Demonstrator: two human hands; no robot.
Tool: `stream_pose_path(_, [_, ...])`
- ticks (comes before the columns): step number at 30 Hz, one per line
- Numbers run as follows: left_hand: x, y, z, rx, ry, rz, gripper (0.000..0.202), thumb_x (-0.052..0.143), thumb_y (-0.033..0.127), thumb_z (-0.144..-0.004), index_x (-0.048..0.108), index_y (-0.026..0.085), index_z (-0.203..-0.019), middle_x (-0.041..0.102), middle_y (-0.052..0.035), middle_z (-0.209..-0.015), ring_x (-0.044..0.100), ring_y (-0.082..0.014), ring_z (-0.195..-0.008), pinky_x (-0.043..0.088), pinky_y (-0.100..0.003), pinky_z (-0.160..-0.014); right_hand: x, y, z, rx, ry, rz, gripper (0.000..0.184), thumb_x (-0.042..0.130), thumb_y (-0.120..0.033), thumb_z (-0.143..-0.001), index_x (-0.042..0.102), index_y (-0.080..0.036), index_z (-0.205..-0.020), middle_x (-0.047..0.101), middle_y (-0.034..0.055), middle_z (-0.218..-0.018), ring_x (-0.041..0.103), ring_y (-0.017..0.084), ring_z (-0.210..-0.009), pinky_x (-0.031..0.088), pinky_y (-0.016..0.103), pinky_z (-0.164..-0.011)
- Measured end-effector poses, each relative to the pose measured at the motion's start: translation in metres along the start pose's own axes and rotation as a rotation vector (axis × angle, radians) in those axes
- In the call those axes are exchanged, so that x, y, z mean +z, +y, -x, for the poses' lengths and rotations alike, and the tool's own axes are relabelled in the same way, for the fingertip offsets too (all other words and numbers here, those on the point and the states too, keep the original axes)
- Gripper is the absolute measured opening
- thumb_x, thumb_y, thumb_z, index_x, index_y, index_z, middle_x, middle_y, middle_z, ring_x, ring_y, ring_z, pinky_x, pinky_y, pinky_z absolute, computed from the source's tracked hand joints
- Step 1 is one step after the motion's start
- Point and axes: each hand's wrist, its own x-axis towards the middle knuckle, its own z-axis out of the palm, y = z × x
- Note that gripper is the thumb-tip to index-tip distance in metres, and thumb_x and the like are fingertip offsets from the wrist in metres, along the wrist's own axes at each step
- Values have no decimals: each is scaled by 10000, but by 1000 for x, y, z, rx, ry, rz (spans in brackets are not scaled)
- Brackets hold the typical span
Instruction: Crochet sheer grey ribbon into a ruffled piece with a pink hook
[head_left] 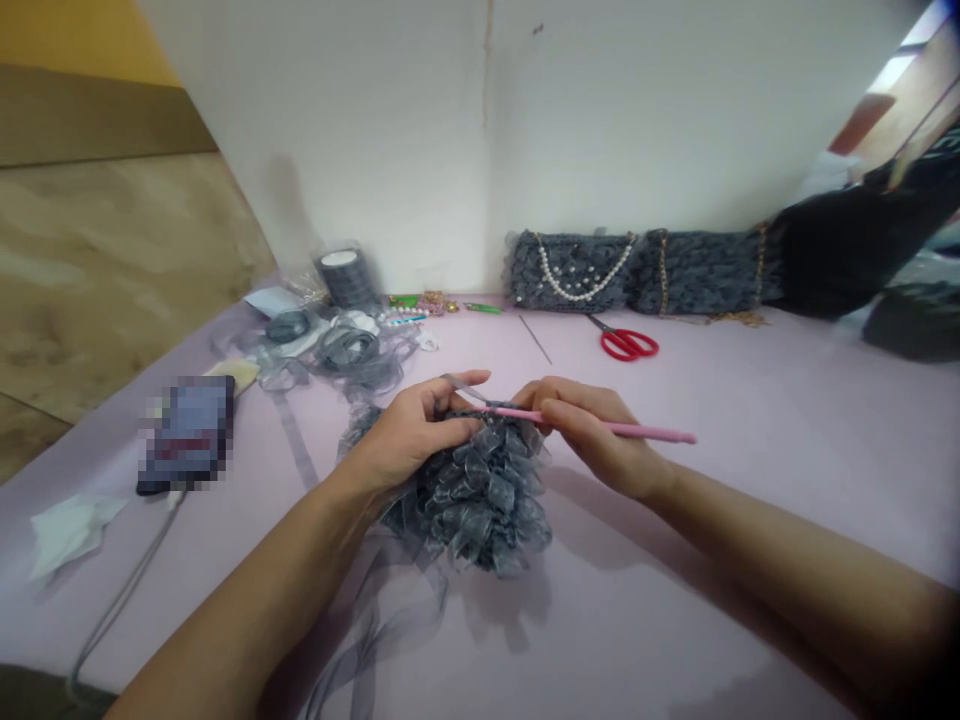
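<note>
A dark grey ruffled crochet piece, made of looped sheer ribbon, hangs just above the table between my hands. My left hand pinches its top edge, thumb in front, with a strand of grey ribbon running over the raised index finger. In my right hand is a pink crochet hook, held like a pen and lying nearly level. Its tip meets the top edge of the piece beside my left fingers; the very end is hidden in the stitches. Loose sheer ribbon trails down on the near side.
Red-handled scissors and a thin metal rod lie behind my hands. Two ruffled bags lean on the wall. Coiled ribbon, a ribbon spool and a phone with a cable are at left.
</note>
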Motion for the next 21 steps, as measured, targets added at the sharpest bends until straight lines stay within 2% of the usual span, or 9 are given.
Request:
stream_pose_path(5, [1, 7, 2, 105, 110, -291, 532, 692, 215, -750, 589, 183, -1271, 669, -41, -918, 628, -171, -834, 433, -283, -773, -12, -4, -7, 59, -108, 150, 293, 391, -245, -963, 634, -169, -819, 641, 31, -794, 571, 142, -726, 441, 269, -661])
stream_pose_path(8, [3, 7, 2, 208, 164, -423, 269, 668, 198, -752, 675, 176, -1020, 671, -88, -1140, 618, -218, -1037, 417, -305, -886, -14, -7, -9, 60, -156, 218, 306, 364, -240, -977, 637, -167, -861, 630, 26, -802, 570, 135, -740, 440, 261, -665])
stream_pose_path(11, [6, 2, 3, 337, 224, -541, 53, 651, 166, -744, 638, 186, -791, 586, -65, -1348, 574, -234, -1161, 384, -307, -967, -10, -10, -9, 42, -178, 306, 310, 337, -222, -984, 592, -168, -816, 601, 24, -789, 550, 127, -706, 425, 256, -635])
stream_pose_path(12, [7, 0, 3, 373, 241, -573, 50, 646, 161, -744, 634, 190, -782, 585, -55, -1352, 573, -232, -1162, 378, -307, -980, -8, -11, -8, 13, -180, 355, 300, 340, -226, -985, 569, -171, -799, 581, 21, -772, 531, 123, -677, 413, 256, -617])
stream_pose_path(14, [11, -5, 3, 406, 281, -602, 131, 644, 166, -750, 666, 199, -875, 647, -48, -1241, 582, -226, -1130, 374, -306, -991, 0, -12, -6, -77, -174, 476, 269, 355, -249, -988, 522, -174, -792, 536, 19, -759, 490, 117, -632, 392, 257, -592])
stream_pose_path(16, [17, -10, 1, 368, 329, -528, 321, 664, 193, -751, 665, 200, -1073, 689, -39, -1039, 605, -211, -1042, 388, -303, -967, 10, -9, -3, -158, -130, 622, 244, 361, -272, -990, 482, -175, -803, 507, 30, -779, 461, 117, -605, 383, 261, -568])
stream_pose_path(18, [21, -13, -2, 237, 336, -280, 527, 698, 232, -743, 580, 185, -1254, 672, -17, -893, 625, -185, -910, 428, -297, -889, 18, -4, 0, -196, -51, 755, 242, 342, -276, -998, 451, -182, -804, 496, 44, -793, 444, 122, -587, 377, 264, -541])
stream_pose_path(21, [24, -13, -5, -52, 233, 197, 633, 754, 241, -700, 538, 165, -1290, 675, -12, -848, 636, -147, -754, 468, -269, -749, 23, 9, 2, -246, 21, 802, 243, 334, -278, -1007, 429, -200, -797, 512, 51, -797, 463, 133, -605, 397, 260, -541])
